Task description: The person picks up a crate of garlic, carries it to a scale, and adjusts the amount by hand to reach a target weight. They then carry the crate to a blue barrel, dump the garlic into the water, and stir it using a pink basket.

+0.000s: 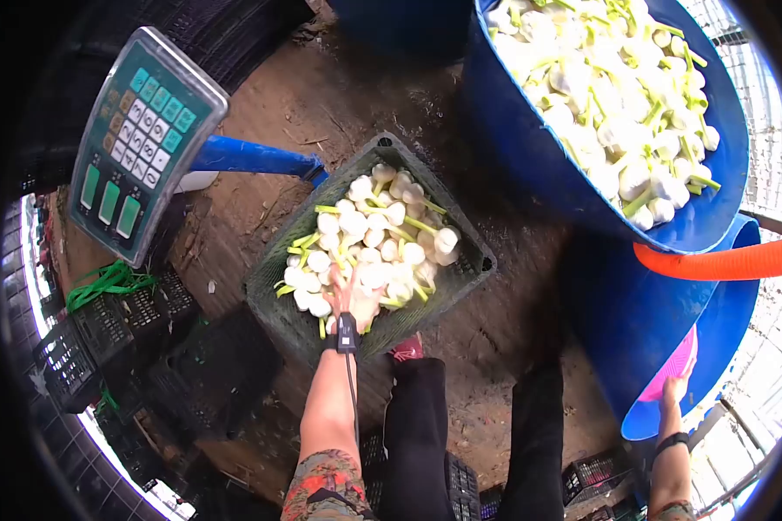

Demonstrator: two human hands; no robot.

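My left hand (354,304) rests on the white bulbs with green stems (375,234) in the dark mesh crate (467,295), its fingers spread over them. A black device is strapped at that wrist. On the right, my right hand (674,387) holds the edge of a pink basket (673,369), which is partly inside a blue barrel (617,321). The fingers of this hand are partly hidden by the pink rim.
A scale display (143,143) on a blue pole (256,158) stands at upper left. More bulbs fill a large blue tub (521,130) at upper right, near an orange hose (721,260). Black crates (113,326) and green string (113,282) lie at left.
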